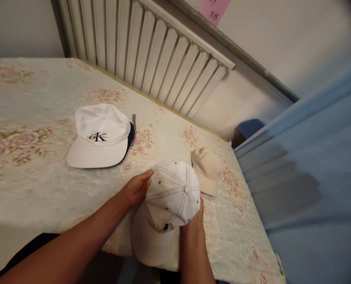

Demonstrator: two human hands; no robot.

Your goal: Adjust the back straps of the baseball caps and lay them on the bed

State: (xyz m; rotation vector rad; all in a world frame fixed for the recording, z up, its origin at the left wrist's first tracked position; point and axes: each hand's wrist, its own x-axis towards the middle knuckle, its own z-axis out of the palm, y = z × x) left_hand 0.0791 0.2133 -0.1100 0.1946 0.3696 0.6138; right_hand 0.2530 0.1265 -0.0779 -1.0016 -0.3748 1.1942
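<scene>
Between my two hands is a white baseball cap (172, 197) with dark stitching and a small dark emblem. Its brim points down toward me, over the near edge of the bed or table. My left hand (137, 187) grips the cap's left side, thumb on top and the other fingers hidden beneath. On the opposite side my right hand (197, 217) holds the cap, its fingers mostly covered by the crown. A white cap with black "CK" lettering (101, 134) rests to the left, seemingly with a dark cap under it. Just beyond my right hand lies a beige cap (207, 165).
A floral quilted cover (163, 146) spreads over the surface. Behind it stands a white radiator (151, 55) against the wall. Blue curtains (311, 177) hang along the right, with a blue object (250, 128) beside them. A pink note (214, 11) is on the wall.
</scene>
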